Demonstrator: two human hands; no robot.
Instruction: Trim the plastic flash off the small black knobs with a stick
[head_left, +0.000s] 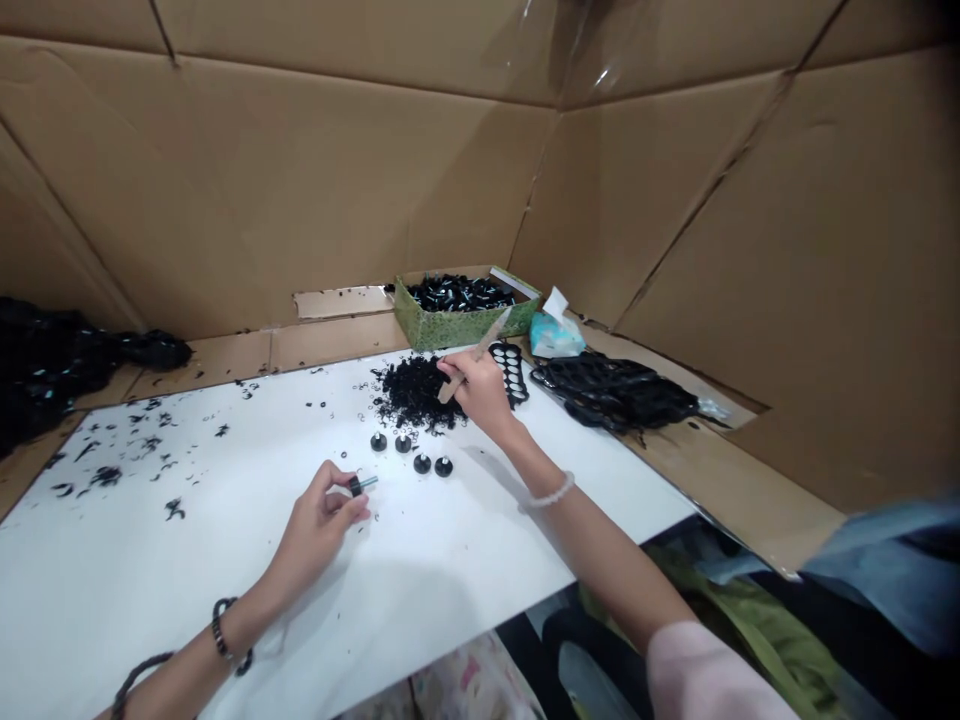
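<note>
My left hand [330, 510] pinches a black knob [355, 486] with a thin metal stud pointing right, held above the white board [247, 540]. My right hand [476, 385] is closed around a pale pointed stick [493, 333], over the right side of a pile of small black rings [412, 390]. Between the hands, several round black pieces [422, 463] with light centres lie on the board. A black sheet with round holes [512, 372] lies just behind my right hand, partly hidden by it.
A green box [442, 328] of black parts stands behind the pile. Right of it are a blue tissue pack [556, 335] and black sheets [622, 388]. Black plastic [60, 360] and scattered scraps [109, 475] lie left. Cardboard walls [337, 180] enclose the back and right.
</note>
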